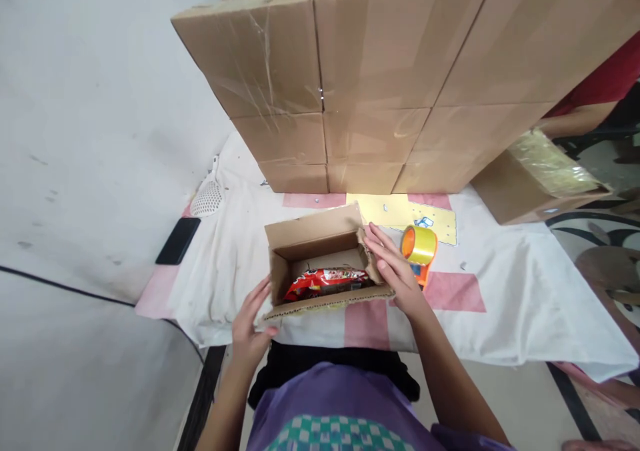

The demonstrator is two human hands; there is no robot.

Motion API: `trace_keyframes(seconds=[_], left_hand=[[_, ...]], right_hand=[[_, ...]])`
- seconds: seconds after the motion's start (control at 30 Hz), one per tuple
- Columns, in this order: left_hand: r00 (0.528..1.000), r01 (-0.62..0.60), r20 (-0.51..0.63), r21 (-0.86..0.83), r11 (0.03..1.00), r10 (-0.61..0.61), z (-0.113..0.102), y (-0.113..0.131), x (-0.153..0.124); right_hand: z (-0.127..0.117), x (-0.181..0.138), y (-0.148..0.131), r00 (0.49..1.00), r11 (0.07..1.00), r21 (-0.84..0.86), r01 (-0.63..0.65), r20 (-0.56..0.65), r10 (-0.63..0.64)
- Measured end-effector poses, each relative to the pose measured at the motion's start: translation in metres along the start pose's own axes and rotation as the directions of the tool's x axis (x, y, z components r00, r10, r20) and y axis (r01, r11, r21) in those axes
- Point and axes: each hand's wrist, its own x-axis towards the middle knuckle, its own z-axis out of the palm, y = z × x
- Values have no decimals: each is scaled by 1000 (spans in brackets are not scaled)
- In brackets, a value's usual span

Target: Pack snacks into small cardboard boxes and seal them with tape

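Both spread wide, your left grip (250, 324) and right grip (397, 271) flank the small open brown cardboard box (320, 244) at the tabletop's (505, 271) front edge, likely steadying it.

At frame centre, an open cardboard box (320, 264) holding a red snack packet (327, 282) is gripped by the left hand (251, 324) and right hand (395, 267). A tape dispenser (419, 249) is seen just right, with stacked cartons (380, 77) along the top.
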Motion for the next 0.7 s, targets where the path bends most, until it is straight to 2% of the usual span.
trace_keyframes(seconds=[0.03,0.1,0.2,0.27,0.37,0.43,0.5,0.6,0.67,0.7], left_hand=[[998,-19,61,-2,1000,19,7,0,-4],[995,-5,96,-31,1000,8,16,2,1],[998,64,35,-111,992,-60,19,5,18],[984,170,-31,-147,975,-176,21,6,26],[895,387,-153,-196,901,-418,29,9,33],[854,451,-177,-215,866,-488,34,14,38],[859,459,-146,-205,865,-490,36,18,44],[875,455,-99,-168,874,-474,34,24,50],[889,442,-71,-132,887,-453,33,26,52],[894,436,-57,-114,893,-444,33,27,52]], right_hand=[[2,3,-3,999,1000,15,-15,37,14],[5,7,-6,995,998,28,-48,90,46],[7,5,-8,993,997,-2,-74,92,74],[8,1,-8,996,998,-18,-57,61,58],[12,-1,-2,996,992,82,-91,-12,92],[19,2,4,987,969,216,-122,-75,141],[26,9,10,971,938,324,-118,-162,178],[33,23,18,916,906,414,-93,-322,241],[33,32,22,900,893,440,-89,-348,261],[31,35,23,911,892,441,-95,-322,257]])
